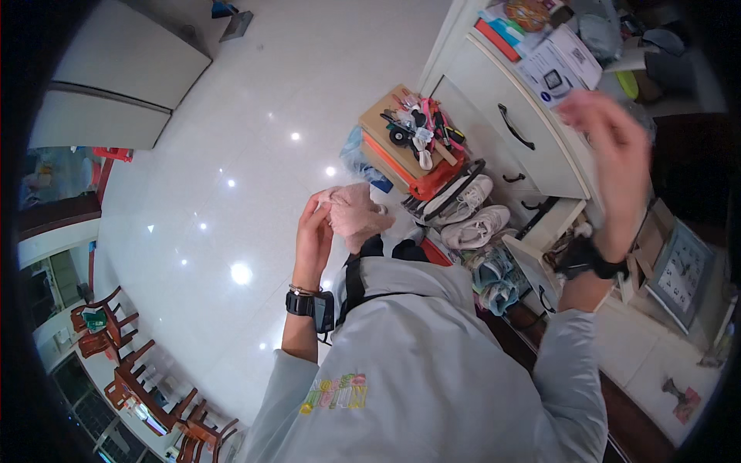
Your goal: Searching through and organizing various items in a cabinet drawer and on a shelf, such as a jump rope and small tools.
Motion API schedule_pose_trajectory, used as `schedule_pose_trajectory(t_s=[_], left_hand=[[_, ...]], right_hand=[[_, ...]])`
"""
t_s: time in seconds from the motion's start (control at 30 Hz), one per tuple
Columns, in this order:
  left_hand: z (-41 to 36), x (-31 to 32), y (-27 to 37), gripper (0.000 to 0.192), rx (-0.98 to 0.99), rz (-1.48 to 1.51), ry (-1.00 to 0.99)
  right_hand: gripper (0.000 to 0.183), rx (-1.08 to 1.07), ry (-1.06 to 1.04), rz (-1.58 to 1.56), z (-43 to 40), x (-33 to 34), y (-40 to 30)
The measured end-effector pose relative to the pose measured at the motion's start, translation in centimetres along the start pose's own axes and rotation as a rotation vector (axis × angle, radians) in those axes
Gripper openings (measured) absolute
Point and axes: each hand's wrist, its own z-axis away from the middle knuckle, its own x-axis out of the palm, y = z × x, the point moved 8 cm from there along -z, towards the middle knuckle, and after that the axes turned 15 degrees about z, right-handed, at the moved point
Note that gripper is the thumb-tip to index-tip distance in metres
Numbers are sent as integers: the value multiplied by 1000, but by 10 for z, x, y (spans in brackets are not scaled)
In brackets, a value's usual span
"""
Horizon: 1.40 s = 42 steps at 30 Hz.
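Observation:
My left hand [314, 226] holds a crumpled pink cloth [354, 215] at its upper left edge, out over the floor in front of my body. My right hand [613, 139] is raised at the right, blurred, beside the top of a white cabinet; its fingertips overlap the edge of a white printed box [558, 68] in the picture. Whether they touch the box or hold anything cannot be told. Near the cloth, a cardboard box [385, 124] on the floor carries a pile of cables, tools and small items [425, 130].
White sneakers [477, 226] stand by the cabinet drawers [515, 116], one of them pulled out [535, 249]. A calendar-like framed panel [683, 269] leans at the right. Wooden chairs [104, 324] are at the far left, a dustpan [236, 26] at the top.

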Motion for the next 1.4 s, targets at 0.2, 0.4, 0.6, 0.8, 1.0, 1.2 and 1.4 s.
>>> schedule_pose_trajectory(t_s=[0.2, 0.4, 0.6, 0.8, 1.0, 1.2, 1.4], left_hand=[[-8, -52, -18, 32, -186, 329, 189], [-16, -94, -31, 32, -302, 322, 292], [-16, -112, -22, 31, -308, 286, 382], [-40, -108, -21, 28, -374, 255, 314], [-54, -96, -23, 27, -415, 241, 281], [-63, -89, -33, 30, -430, 185, 202], [-67, -82, -40, 31, -469, 66, 126]], right_hand=[[18, 575, -431, -228, 9, 267, 196], [33, 488, -401, 429, 71, 422, 358], [20, 610, -441, 506, 97, 441, 330], [36, 758, -460, 212, 107, 424, 352], [23, 1207, -545, -713, 133, 408, 321], [23, 1166, -594, -1205, 127, 395, 291], [34, 1046, -392, -1186, 108, 351, 247]])
